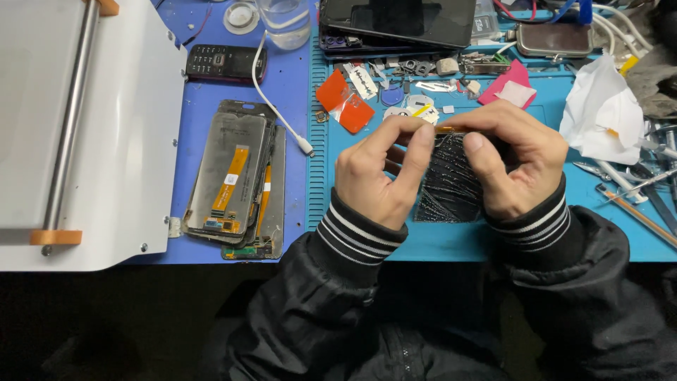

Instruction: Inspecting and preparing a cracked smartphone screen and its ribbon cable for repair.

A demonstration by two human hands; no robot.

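Cracked glass screen [451, 187] pinched: left hand [377, 176], right hand [518, 162].

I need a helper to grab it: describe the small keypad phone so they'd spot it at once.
Start at the white machine on the left. Just right of its top corner, on the purple mat, lies the black keypad phone. Unlike the bare screen panels stacked below, it has buttons.

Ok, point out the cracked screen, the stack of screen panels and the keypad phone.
cracked screen [451, 185], head view, shattered glass between the hands
stack of screen panels [229, 176], head view, top panel's grey back
keypad phone [224, 63], head view, its keypad
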